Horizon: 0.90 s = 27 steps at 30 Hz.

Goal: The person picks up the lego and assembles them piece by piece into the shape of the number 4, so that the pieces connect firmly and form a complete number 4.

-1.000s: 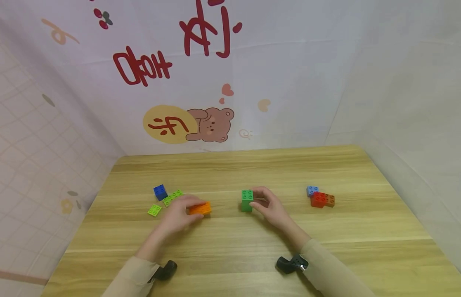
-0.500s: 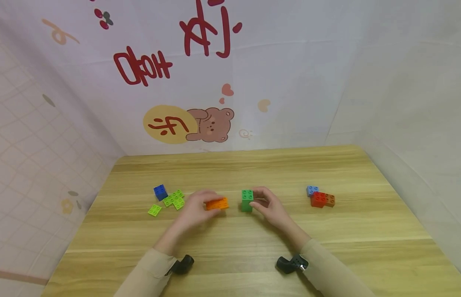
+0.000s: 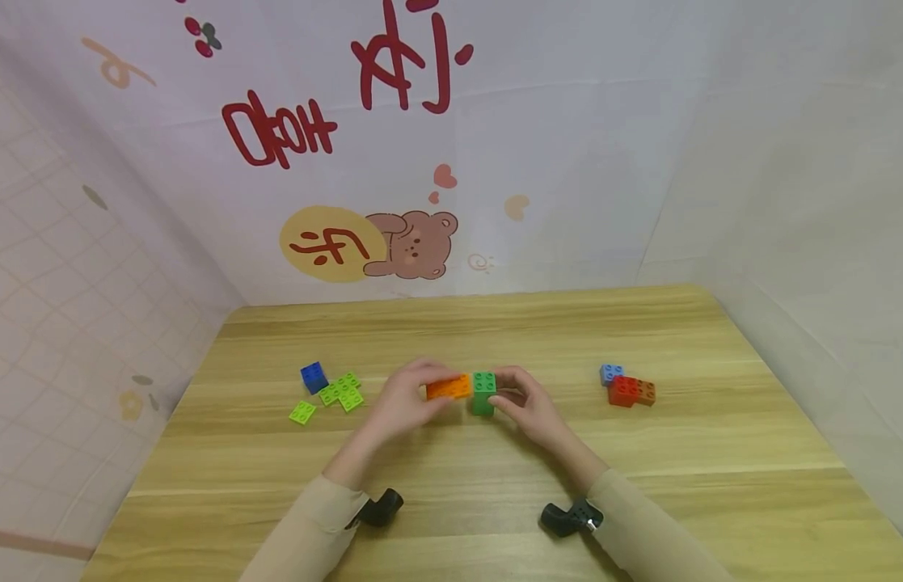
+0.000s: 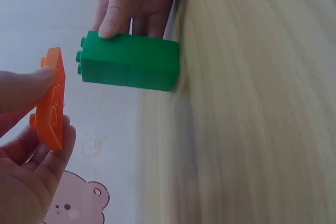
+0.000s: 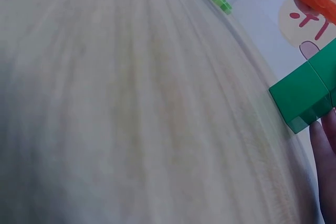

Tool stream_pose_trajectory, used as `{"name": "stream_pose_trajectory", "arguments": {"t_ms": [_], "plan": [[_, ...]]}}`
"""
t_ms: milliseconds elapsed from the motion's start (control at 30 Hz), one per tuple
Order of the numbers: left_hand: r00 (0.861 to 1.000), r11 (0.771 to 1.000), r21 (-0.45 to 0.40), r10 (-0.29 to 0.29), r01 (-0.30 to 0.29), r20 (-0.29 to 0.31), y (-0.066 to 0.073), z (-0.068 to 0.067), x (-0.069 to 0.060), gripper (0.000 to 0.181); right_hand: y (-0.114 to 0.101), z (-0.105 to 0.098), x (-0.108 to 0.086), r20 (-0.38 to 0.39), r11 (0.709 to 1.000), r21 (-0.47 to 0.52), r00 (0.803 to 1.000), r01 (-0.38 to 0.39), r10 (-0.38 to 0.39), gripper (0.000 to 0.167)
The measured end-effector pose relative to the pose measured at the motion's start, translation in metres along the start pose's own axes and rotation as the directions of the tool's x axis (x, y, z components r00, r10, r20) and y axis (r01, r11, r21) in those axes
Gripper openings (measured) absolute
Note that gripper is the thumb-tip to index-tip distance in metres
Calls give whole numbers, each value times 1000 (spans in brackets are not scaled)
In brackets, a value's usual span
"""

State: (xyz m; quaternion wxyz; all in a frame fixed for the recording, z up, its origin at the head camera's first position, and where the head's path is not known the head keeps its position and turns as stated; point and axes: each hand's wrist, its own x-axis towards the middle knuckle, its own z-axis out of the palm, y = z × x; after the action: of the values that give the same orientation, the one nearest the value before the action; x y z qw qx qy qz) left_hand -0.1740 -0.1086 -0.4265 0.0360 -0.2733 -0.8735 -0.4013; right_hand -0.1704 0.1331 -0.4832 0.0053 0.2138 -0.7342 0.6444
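Observation:
Between thumb and fingers, my left hand (image 3: 409,399) pinches a flat orange building brick (image 3: 449,388), raised above the table. In the left wrist view the orange brick (image 4: 52,100) is tilted, its hollow underside facing a green stack (image 4: 131,61), with a gap between them. That green stack (image 3: 483,394) is two bricks high and stands upright on the table, studs up. My right hand (image 3: 529,407) grips it from the right side, thumb in front and fingers behind. In the right wrist view only part of the green stack (image 5: 304,95) and some fingers show.
On the left of the wooden table (image 3: 451,493) lie a blue brick (image 3: 314,377), joined or touching flat lime bricks (image 3: 341,391) and a separate lime brick (image 3: 302,412). To the right sit a light blue brick (image 3: 612,373), a red brick (image 3: 624,391) and a brown brick (image 3: 646,392).
My left hand has carried the orange brick rightward and up, from beside the lime bricks to just left of the green stack's top. My right hand and the stack have stayed put.

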Motion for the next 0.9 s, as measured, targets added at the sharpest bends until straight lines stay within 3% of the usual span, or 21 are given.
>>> {"name": "stream_pose_trajectory", "arguments": {"t_ms": [333, 900], "plan": [[997, 997, 22, 76, -76, -1, 10, 9, 14, 32, -2, 0, 0, 9, 1000, -2, 1000, 21, -21, 32], [997, 996, 61, 65, -67, 31, 14, 15, 29, 30, -1, 0, 1, 6, 999, 14, 1000, 30, -30, 32]]}}
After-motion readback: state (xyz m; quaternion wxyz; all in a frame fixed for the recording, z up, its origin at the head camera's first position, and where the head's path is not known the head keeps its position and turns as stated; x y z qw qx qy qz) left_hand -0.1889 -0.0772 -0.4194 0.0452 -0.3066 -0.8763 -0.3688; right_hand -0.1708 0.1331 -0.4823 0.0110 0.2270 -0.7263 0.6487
